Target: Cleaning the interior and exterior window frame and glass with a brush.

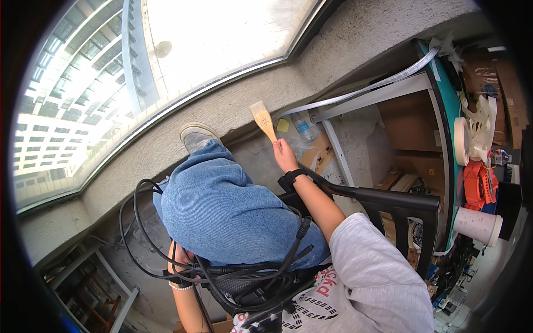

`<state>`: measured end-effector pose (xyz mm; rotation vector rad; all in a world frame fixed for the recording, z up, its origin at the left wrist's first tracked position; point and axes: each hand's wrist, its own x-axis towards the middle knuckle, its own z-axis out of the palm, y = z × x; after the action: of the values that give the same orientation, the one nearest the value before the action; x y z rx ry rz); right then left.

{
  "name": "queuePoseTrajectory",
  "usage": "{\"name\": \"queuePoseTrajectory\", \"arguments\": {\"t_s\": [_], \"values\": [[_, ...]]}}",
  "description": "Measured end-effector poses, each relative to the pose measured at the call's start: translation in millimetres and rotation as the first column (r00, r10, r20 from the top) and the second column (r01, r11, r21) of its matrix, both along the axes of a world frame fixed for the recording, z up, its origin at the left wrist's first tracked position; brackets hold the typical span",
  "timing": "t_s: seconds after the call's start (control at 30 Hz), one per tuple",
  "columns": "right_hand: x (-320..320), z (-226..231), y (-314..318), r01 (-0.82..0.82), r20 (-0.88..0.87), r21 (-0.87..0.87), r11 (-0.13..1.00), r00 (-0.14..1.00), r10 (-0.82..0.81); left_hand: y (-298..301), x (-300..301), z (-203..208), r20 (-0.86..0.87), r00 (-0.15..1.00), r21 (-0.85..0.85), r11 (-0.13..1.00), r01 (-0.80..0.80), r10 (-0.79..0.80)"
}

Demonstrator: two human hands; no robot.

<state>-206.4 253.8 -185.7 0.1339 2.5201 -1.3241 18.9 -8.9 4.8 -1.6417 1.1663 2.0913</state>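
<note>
My right hand (284, 156) is closed around the end of the wooden handle of a flat paintbrush (265, 123). The brush points away from me, its pale bristles up at the concrete ledge (233, 114) under the window. Whether the bristles touch the concrete, I cannot tell. Down beside my jeans, my left hand (180, 254) is mostly hidden by my leg and black cables (222, 272), so its fingers do not show. The cables loop across my lap and around that wrist. My shoe (198, 136) rests against the ledge.
A black chair armrest (383, 198) runs under my right forearm. Beyond it, a plastic bottle (302, 129) and cardboard (319, 152) lie on the floor. At right, a green-edged table (456, 183) carries a paper cup (477, 226), a tape roll (461, 141) and an orange object (478, 183).
</note>
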Motion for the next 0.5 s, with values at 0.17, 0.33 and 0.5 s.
{"name": "queuePoseTrajectory", "arguments": {"t_s": [0.17, 0.33, 0.5], "values": [[1.0, -3.7, 0.3, 0.008, -0.038, -0.02, 1.0, 0.999, -0.009, 2.0, -0.3, 2.8, -0.021, 1.0, 0.01, 1.0, 0.001, -0.001], [-0.3, -4.3, 0.7, -0.001, -0.031, -0.02, 1.0, 1.0, 0.001, 1.8, -0.8, 3.1, -0.021, 1.0, 0.009, 1.0, -0.009, 0.009], [-0.1, 0.4, -0.3, -0.011, 0.011, -0.006, 1.0, 1.0, 0.011, 1.0, 0.0, -1.3, 0.001, 1.0, 0.016, 1.0, -0.024, 0.024]]}}
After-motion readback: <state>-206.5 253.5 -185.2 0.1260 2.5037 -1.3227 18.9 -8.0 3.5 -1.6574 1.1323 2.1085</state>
